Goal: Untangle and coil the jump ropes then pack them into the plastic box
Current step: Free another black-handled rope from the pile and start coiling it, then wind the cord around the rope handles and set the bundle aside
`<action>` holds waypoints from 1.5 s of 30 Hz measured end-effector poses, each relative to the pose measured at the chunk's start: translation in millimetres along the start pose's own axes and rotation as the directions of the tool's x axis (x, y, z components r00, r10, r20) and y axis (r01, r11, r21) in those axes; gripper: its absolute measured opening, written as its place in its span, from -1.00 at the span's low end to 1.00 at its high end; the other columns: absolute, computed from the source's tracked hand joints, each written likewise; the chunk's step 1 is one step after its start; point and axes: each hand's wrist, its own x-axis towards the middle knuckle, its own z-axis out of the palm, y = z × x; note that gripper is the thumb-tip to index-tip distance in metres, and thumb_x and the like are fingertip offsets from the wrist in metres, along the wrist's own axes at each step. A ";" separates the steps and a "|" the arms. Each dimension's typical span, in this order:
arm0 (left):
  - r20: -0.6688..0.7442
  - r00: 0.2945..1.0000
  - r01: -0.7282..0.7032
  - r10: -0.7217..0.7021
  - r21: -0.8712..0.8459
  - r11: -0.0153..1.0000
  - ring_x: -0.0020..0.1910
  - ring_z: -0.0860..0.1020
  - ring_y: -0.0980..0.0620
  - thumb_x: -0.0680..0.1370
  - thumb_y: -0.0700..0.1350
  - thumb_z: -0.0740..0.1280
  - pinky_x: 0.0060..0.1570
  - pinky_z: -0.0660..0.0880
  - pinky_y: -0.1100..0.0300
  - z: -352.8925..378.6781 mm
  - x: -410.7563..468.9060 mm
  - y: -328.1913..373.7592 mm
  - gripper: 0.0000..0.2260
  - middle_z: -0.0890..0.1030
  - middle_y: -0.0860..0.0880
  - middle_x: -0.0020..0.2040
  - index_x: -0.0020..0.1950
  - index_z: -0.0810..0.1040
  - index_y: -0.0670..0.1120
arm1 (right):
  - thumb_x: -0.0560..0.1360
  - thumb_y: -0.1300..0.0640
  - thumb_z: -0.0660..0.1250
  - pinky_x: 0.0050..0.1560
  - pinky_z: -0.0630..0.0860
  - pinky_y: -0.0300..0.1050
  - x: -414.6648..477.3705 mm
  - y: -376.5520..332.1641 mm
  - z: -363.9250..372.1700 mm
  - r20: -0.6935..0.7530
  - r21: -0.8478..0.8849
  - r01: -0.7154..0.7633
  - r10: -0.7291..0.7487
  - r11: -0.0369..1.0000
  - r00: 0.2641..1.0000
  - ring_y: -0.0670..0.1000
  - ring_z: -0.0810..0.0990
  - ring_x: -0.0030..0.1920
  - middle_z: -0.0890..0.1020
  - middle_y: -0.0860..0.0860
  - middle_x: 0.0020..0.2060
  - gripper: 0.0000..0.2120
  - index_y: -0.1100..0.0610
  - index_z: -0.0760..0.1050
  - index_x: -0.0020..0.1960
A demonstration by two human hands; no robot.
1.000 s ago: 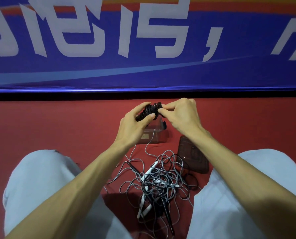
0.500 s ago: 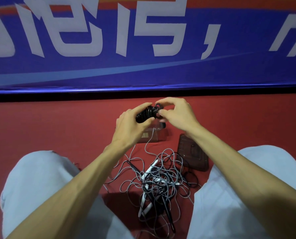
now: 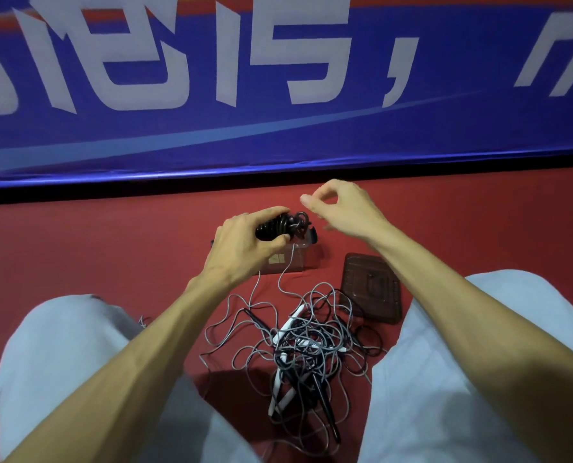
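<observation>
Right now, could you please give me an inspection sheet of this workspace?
Surface: red floor.
Job's things: black coiled rope held over the clear plastic box; brown lid lies right of the box; tangled jump ropes lie between the knees.
Clutter: nothing seen.
Hands: left hand grips the coiled rope; right hand hovers beside it, fingers loosely curled, holding nothing.
Cables: a grey strand drops from the held coil into the tangle.
Surroundings: blue banner with white characters behind.

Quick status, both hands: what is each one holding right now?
Left hand: grips the coiled black rope.
Right hand: clear of the coil, fingers loosely curled, nothing visible in them.
</observation>
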 end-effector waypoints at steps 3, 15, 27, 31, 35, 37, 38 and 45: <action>0.023 0.999 -0.022 0.023 -0.012 1.000 0.09 0.61 0.06 0.46 0.04 0.42 0.16 0.52 -0.01 0.8 -0.8 1.0 -0.63 0.69 0.10 0.05 0.26 0.55 0.23 | 0.48 -0.01 0.43 -0.07 0.63 0.02 -1.3 2.2 6.8 0.113 0.055 -0.032 0.026 0.998 0.993 -0.01 0.65 -0.21 0.67 -0.04 -0.17 -0.85 0.03 0.60 -0.21; 0.162 0.972 0.220 -0.170 -0.372 0.902 -0.37 0.53 0.16 0.51 -0.05 0.43 -0.35 0.40 0.25 7.3 6.0 -4.4 -0.72 0.61 0.12 -0.38 -0.06 0.61 0.40 | 0.67 0.18 0.06 -0.30 0.66 0.02 7.2 0.6 13.0 0.047 0.532 -0.241 0.256 0.812 0.966 0.24 0.67 -0.15 0.56 0.31 -0.03 -0.71 0.22 0.43 -0.16; 0.355 0.922 0.319 -0.154 -0.470 0.823 -0.35 0.53 0.12 0.61 -0.10 0.32 -0.33 0.51 0.28 -9.6 -2.5 -35.1 -0.76 0.60 0.14 -0.34 0.23 0.53 0.18 | 0.63 0.11 0.22 -0.31 0.65 -0.03 28.0 -7.8 56.6 0.022 0.599 -0.276 0.329 0.752 0.944 0.13 0.70 -0.36 0.57 0.30 0.17 -0.74 0.33 0.44 -0.07; 0.446 0.856 0.434 -0.261 -0.346 0.832 -0.27 0.57 0.07 0.57 -0.22 0.37 -0.26 0.59 0.27 -21.1 -0.3 -63.0 -0.58 0.58 0.01 -0.17 0.32 0.38 0.15 | 0.62 0.13 0.25 -0.32 0.65 -0.05 42.2 -18.0 87.6 0.103 0.639 -0.330 0.347 0.695 0.932 0.11 0.68 -0.36 0.55 0.14 0.16 -0.80 0.27 0.48 0.07; 0.441 0.799 0.563 -0.408 -0.310 0.766 -0.31 0.63 -0.06 0.53 -0.20 0.42 -0.33 0.61 0.08 -17.3 -0.3 -105.7 -0.70 0.62 -0.17 -0.11 0.22 0.47 -0.22 | 0.62 0.14 0.24 -0.38 0.64 -0.10 53.9 -21.4 123.1 0.197 0.631 -0.376 0.329 0.679 0.924 0.10 0.64 -0.34 0.58 0.10 -0.15 -0.87 0.20 0.47 -0.02; 0.406 0.790 0.592 -0.459 -0.314 0.742 -0.33 0.63 -0.09 0.50 -0.21 0.45 -0.37 0.59 0.08 -13.8 -0.5 -130.2 -0.68 0.63 -0.19 -0.12 0.19 0.49 -0.26 | 0.63 0.13 0.23 -0.46 0.60 -0.17 62.0 -18.2 142.3 0.245 0.618 -0.393 0.308 0.681 0.919 0.08 0.62 -0.33 0.58 0.12 -0.16 -0.86 0.19 0.48 -0.01; 0.396 0.781 0.611 -0.483 -0.324 0.722 -0.32 0.63 -0.09 0.49 -0.22 0.46 -0.36 0.60 0.07 -11.1 -0.8 -142.3 -0.68 0.63 -0.18 -0.13 0.19 0.50 -0.27 | 0.63 0.15 0.22 -0.47 0.59 -0.19 65.7 -15.0 153.7 0.267 0.605 -0.408 0.308 0.684 0.913 0.07 0.62 -0.31 0.57 0.12 -0.14 -0.87 0.21 0.48 0.04; 0.409 0.684 0.726 -0.604 -0.304 0.616 -0.39 0.57 0.02 0.54 -0.16 0.42 -0.42 0.54 0.23 29.0 -9.5 -225.2 -0.87 0.59 -0.09 -0.27 -0.04 0.59 -0.24 | 0.61 0.30 0.16 -0.22 0.63 -0.03 84.0 31.1 245.1 0.387 0.458 -0.481 0.320 0.748 0.865 0.16 0.63 -0.11 0.52 0.12 -0.13 -0.85 0.17 0.45 -0.08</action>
